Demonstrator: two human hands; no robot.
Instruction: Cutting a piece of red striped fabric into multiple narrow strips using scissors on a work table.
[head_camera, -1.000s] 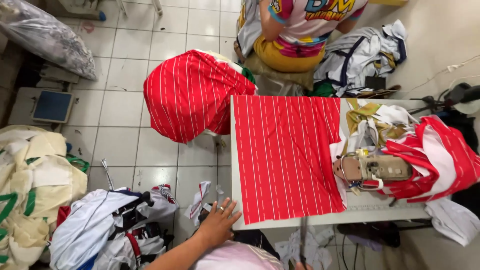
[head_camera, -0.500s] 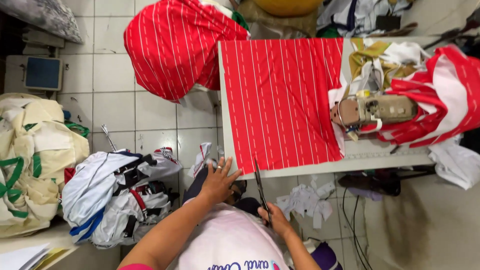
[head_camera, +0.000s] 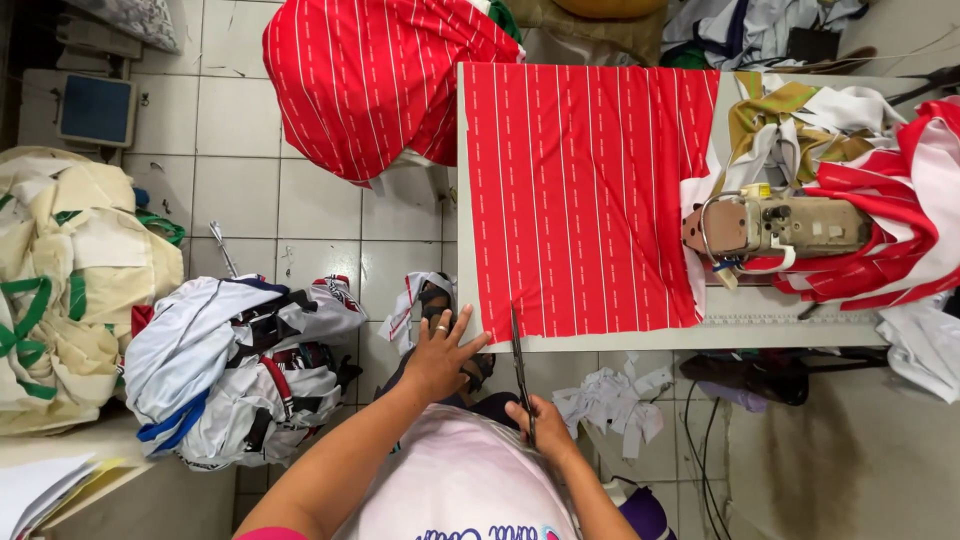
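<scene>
White table (head_camera: 640, 340) edge, red striped fabric (head_camera: 585, 190), scissors (head_camera: 520, 365) at hem.

Counts: two hands, left hand (head_camera: 440, 352) and right hand (head_camera: 537, 425). One pair of scissors (head_camera: 520, 365). One desk (head_camera: 790, 330). One sewing machine (head_camera: 775, 228). One flat red striped cloth (head_camera: 585, 190). One scale (head_camera: 92, 108).

Red white-striped fabric (head_camera: 585, 190) flat on table; scissors (head_camera: 520, 365) at its near hem.
</scene>
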